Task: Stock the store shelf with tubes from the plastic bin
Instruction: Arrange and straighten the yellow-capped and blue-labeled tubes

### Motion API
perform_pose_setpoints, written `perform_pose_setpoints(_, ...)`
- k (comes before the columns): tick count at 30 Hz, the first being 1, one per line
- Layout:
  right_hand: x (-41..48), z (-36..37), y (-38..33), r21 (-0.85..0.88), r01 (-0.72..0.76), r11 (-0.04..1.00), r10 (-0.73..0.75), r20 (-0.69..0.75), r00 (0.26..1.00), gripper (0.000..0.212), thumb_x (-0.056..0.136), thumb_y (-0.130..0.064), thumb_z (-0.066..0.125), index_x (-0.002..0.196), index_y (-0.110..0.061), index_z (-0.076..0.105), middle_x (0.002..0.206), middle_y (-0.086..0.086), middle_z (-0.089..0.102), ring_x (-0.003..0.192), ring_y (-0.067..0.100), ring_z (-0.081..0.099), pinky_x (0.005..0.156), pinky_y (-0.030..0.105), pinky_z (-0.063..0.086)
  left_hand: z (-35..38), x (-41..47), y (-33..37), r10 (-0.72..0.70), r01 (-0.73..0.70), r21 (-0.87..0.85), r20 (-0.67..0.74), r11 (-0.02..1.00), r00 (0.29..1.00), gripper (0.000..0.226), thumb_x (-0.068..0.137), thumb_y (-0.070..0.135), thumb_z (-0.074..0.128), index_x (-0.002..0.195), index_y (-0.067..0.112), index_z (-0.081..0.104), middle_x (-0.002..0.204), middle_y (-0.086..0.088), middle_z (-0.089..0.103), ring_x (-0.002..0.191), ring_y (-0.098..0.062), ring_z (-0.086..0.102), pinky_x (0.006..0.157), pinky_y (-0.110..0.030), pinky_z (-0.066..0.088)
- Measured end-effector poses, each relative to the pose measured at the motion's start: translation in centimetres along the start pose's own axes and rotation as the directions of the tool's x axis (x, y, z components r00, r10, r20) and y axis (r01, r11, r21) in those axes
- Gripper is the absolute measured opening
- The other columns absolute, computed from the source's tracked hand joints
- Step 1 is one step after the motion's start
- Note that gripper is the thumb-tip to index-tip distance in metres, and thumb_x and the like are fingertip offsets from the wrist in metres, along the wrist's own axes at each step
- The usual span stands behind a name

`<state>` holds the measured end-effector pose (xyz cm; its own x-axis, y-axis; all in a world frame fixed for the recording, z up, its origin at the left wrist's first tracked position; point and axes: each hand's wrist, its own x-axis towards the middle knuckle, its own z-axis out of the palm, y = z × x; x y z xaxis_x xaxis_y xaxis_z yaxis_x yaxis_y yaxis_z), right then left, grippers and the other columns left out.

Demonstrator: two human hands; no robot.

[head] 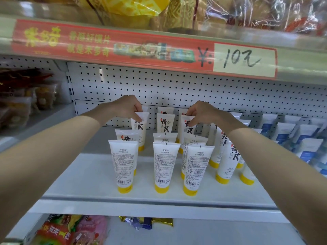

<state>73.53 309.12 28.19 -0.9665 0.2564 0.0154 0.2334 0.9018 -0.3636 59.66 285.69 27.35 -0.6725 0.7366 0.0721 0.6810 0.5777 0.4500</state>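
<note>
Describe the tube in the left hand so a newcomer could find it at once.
On the white shelf under the red price banner stand yellow-capped white tubes in columns. Near the back of the leftmost column, the left hand pinches the target tube by its top edge. The right hand pinches a lookalike two columns right; the one between is untouched.

Each hand's fingers (138, 110) pinch a white tube (139, 123) on the shelf (92, 174).

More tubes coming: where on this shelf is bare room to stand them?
Bare white shelf lies left of the white yellow-capped tubes, plus a strip before the front row. The right side is crowded up to the blue-and-white tubes.
</note>
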Motion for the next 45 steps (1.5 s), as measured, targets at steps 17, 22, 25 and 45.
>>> perform_pose_setpoints(17, 0.4, 0.5, 0.3, -0.014, 0.012, 1.0, -0.012, -0.001, 1.0, 0.05, 0.074, -0.008, 0.076, 0.122, -0.007, 0.06, 0.124, 0.009, 0.061, 0.098, 0.02, 0.06, 0.086, 0.03, 0.049, 0.3, 0.1, -0.5, -0.019, 0.017, 0.045, 0.03, 0.999, 0.999, 0.016, 0.077, 0.015, 0.075, 0.089, 0.005, 0.072, 0.082, -0.008, 0.068, 0.076, -0.022, 0.061, 0.069, -0.029, 0.046)
perform_pose_setpoints(22, 0.3, 0.6, 0.2, 0.0, 0.017, 1.0, -0.017, 0.001, 1.0, 0.042, 0.074, -0.006, 0.076, 0.114, -0.008, 0.065, 0.117, 0.01, 0.064, 0.099, 0.023, 0.062, 0.09, 0.036, 0.051, 0.3, 0.0, -0.6, -0.036, 0.035, 0.044, 0.035, 0.998, 0.999, 0.029, 0.077, 0.019, 0.075, 0.09, -0.006, 0.067, 0.075, -0.01, 0.054, 0.071, -0.021, 0.056, 0.067, -0.029, 0.04)
perform_pose_setpoints(25, 0.2, 0.4, 0.2, 0.017, 0.024, 1.0, -0.024, 0.002, 1.0, 0.045, 0.072, -0.008, 0.078, 0.115, -0.009, 0.064, 0.118, 0.008, 0.064, 0.11, 0.023, 0.059, 0.095, 0.035, 0.048, 0.3, -0.3, -0.4, -0.037, 0.036, 0.037, 0.02, 0.999, 0.999, 0.029, 0.076, 0.018, 0.076, 0.1, 0.003, 0.069, 0.094, -0.008, 0.064, 0.092, -0.023, 0.059, 0.086, -0.037, 0.048)
perform_pose_setpoints(45, -6.2, -2.4, -6.0, 0.106, 0.227, 0.968, -0.224, -0.047, 0.974, 0.027, 0.079, -0.027, 0.073, 0.1, -0.011, 0.07, 0.095, 0.005, 0.071, 0.087, 0.018, 0.065, 0.065, 0.017, 0.047, -3.0, -8.4, 4.2, 0.035, -0.034, -0.028, 0.011, 0.999, 0.999, 0.021, 0.079, 0.035, 0.071, 0.093, 0.019, 0.073, 0.095, 0.001, 0.073, 0.095, -0.017, 0.066, 0.087, -0.032, 0.053)
